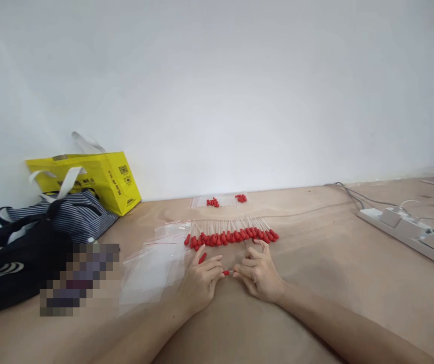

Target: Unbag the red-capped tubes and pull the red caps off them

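Observation:
Between my hands is one dropper: a red bulb (226,273) at its left end and a thin clear tube (231,272) at its right. My left hand (200,278) is closed in a pinch on the red bulb. A second red bulb (202,258) shows by its index finger; whether the hand holds it too, I cannot tell. My right hand (260,273) pinches the clear tube, most of which its fingers hide. Just beyond my hands, a long row of droppers (232,236) lies with red bulbs toward me and pale tubes pointing away.
Clear zip bags (152,275) lie left of my hands. Near the wall are more red-bulbed droppers (212,202) on a bag. A yellow bag (122,182), striped bag (76,215) and black bag (15,263) stand left. A power strip (410,235) with cables lies right.

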Demonstrator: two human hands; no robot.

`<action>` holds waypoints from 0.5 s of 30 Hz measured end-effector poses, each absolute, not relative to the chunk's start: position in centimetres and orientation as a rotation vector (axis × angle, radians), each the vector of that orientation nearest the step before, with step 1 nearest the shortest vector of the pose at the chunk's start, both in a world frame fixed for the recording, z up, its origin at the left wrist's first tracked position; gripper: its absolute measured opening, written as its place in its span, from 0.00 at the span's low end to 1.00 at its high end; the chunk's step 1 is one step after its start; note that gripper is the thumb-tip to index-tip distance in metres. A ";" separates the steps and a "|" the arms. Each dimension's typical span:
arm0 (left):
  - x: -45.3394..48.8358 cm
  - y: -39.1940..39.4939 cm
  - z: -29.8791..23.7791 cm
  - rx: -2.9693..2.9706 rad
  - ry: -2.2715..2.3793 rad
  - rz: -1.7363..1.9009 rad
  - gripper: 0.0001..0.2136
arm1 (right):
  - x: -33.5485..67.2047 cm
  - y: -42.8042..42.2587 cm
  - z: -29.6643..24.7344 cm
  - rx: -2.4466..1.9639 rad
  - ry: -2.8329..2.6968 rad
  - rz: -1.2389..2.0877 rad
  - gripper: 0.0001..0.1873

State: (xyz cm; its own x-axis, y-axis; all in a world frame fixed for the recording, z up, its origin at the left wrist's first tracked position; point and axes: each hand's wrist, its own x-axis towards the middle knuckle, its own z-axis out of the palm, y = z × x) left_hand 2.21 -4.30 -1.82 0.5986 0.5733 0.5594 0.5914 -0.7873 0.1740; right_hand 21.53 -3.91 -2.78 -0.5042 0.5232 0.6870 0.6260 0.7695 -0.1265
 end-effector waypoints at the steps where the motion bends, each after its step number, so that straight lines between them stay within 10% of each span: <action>1: 2.2 -4.3 -1.8 -2.789 -1.003 -0.962 0.11 | 21.6 -3.9 -2.8 -0.850 -2.214 -0.175 0.10; 15: 0.5 -4.2 -1.7 -2.563 -1.112 -1.159 0.08 | 22.3 -3.6 -3.7 -0.971 -2.145 -0.181 0.10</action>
